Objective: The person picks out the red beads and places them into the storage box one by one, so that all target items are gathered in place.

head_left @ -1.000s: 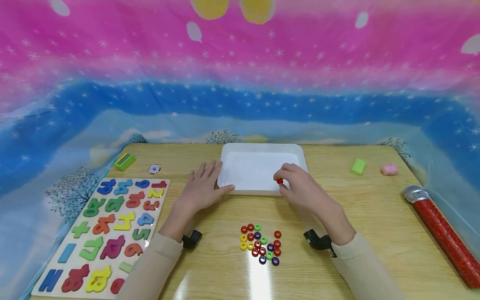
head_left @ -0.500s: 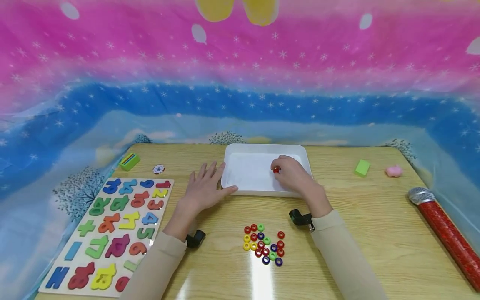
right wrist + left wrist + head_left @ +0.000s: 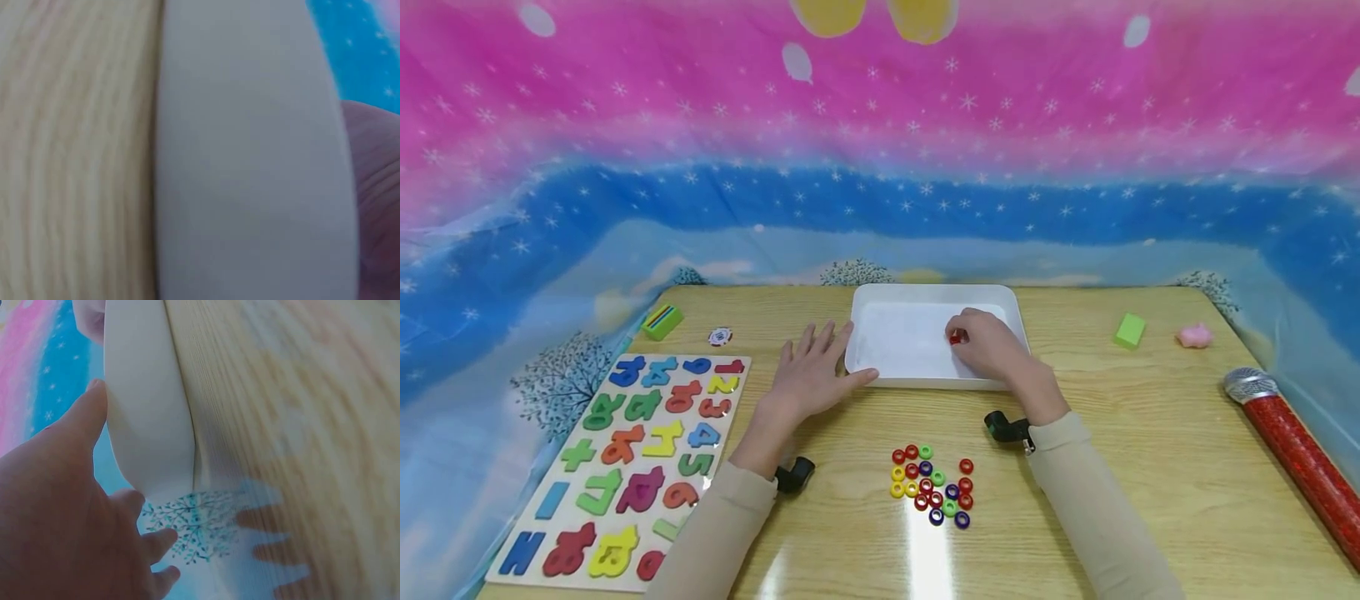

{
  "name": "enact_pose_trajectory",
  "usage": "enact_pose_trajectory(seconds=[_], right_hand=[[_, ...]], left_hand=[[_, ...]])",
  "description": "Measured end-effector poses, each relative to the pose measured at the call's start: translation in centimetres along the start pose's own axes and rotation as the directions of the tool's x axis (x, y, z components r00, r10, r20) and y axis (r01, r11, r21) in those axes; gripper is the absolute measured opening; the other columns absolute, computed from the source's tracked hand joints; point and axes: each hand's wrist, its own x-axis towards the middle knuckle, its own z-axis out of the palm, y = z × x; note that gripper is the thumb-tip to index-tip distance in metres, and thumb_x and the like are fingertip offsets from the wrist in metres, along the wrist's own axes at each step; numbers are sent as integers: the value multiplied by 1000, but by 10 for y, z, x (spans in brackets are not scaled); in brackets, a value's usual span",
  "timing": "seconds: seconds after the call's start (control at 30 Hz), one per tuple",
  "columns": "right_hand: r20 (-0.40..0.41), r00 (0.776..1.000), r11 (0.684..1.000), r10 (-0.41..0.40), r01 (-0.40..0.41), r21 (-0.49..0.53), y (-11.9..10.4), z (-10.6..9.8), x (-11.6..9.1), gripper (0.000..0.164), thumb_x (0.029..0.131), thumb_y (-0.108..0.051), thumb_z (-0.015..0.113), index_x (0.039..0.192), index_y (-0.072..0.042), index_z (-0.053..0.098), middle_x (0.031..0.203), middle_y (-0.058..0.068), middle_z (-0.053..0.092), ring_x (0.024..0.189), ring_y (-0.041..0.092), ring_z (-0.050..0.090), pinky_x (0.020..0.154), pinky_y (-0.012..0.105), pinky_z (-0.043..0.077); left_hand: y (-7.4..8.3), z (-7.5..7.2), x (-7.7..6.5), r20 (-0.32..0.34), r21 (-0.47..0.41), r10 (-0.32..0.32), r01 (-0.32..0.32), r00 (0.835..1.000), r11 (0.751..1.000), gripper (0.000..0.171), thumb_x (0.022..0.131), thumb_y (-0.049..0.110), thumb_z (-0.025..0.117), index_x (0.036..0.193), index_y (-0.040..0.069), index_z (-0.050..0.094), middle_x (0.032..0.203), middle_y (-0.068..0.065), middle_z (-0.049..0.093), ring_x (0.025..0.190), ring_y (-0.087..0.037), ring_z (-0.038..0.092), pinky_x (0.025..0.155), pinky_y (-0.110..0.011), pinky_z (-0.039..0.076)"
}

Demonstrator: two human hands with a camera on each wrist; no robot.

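Observation:
A shallow white tray (image 3: pixel 895 333) stands at the back middle of the table. My right hand (image 3: pixel 988 343) reaches over its front wall and pinches a small red ring bead (image 3: pixel 955 340) low inside the tray. Fingers spread, my left hand (image 3: pixel 808 383) rests at the tray's front left corner, its thumb at the front rim; the left wrist view shows the fingers along the outer tray wall (image 3: pixel 147 406). In the right wrist view the tray wall (image 3: pixel 250 156) covers most of the right hand and hides the bead. Several coloured ring beads (image 3: pixel 966 467) lie in a loose group before the tray.
A number puzzle board (image 3: pixel 568 442) lies at the left, with a striped green block (image 3: pixel 662 322) and a poker chip (image 3: pixel 719 336) behind it. At the right are a green block (image 3: pixel 1129 331), a pink pig figure (image 3: pixel 1194 335) and a red microphone (image 3: pixel 1292 442).
My right hand has moved from the front rim farther into the tray with the red ring bead, then stayed nearly still. My left hand keeps its place at the corner.

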Motion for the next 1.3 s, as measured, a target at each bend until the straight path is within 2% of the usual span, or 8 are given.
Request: enact_pose_trajectory(seconds=[0.23, 0.43, 0.6, 0.8, 0.9, 1.1, 1.2, 1.3], right_hand=[[55, 998, 999, -3, 0, 54, 2, -9, -5, 26, 84, -6, 53, 105, -11, 67, 96, 3, 64, 86, 18, 55, 79, 33, 46], [53, 995, 993, -84, 79, 88, -7, -25, -16, 25, 87, -11, 58, 110, -9, 66, 103, 5, 65, 95, 20, 56, 85, 37, 47], [76, 984, 983, -161, 153, 100, -19, -39, -35, 27, 87, -16, 63, 113, -12, 64, 109, 4, 64, 99, 21, 57, 86, 40, 48], [132, 953, 950, -274, 246, 193, -38, -39, -62, 24, 86, -15, 65, 109, -21, 65, 105, 0, 65, 98, 18, 59, 86, 41, 49], [176, 936, 945, -305, 274, 181, -46, -35, -74, 25, 86, -14, 63, 108, -27, 64, 106, -4, 64, 97, 15, 60, 84, 39, 50], [301, 899, 949, -316, 297, 110, -57, -31, -95, 24, 88, -16, 61, 111, -22, 65, 108, -6, 64, 93, 8, 59, 82, 30, 51], [356, 881, 949, -313, 300, 93, -55, -26, -104, 24, 87, -14, 62, 109, -22, 66, 102, -9, 63, 86, 4, 56, 78, 24, 50], [401, 865, 953, -301, 282, 106, -50, -21, -111, 27, 85, -7, 61, 106, -23, 67, 94, -11, 61, 81, 5, 53, 76, 22, 48]], left_hand=[[-2, 0, -1, -2, -5, -4, 4, 1000, 1000, 92, 76, 83, 31, 149, 35, 2, 158, -3, 9, 146, -33, 0, 113, -62, 4], [-1, -2, 1, 2, -12, -2, 2, 1000, 1000, 92, 76, 83, 31, 148, 36, 0, 158, -4, 10, 146, -32, 0, 113, -62, 4], [0, -5, 2, 1, -22, 1, -1, 1000, 1000, 93, 76, 83, 31, 149, 35, 2, 158, -4, 9, 146, -33, 1, 113, -63, 5], [0, -5, 1, 19, -27, -3, 3, 1000, 1000, 92, 76, 83, 31, 149, 35, -1, 158, -4, 7, 146, -32, 0, 112, -63, 5], [0, -3, 0, 23, -29, -6, 7, 1000, 1000, 91, 77, 81, 32, 149, 35, -2, 158, -4, 7, 146, -32, 0, 112, -63, 5], [1, -3, -1, 28, -36, -7, 8, 1000, 999, 91, 78, 81, 32, 149, 34, -1, 158, -4, 9, 146, -32, 1, 113, -63, 6], [0, -1, 0, 31, -43, -5, 6, 1000, 999, 91, 77, 82, 31, 149, 36, -2, 158, -3, 8, 146, -32, 1, 113, -62, 5], [-1, 1, 0, 31, -50, -1, 3, 1000, 999, 91, 77, 82, 32, 149, 35, -2, 158, -3, 8, 146, -32, 0, 112, -63, 5]])
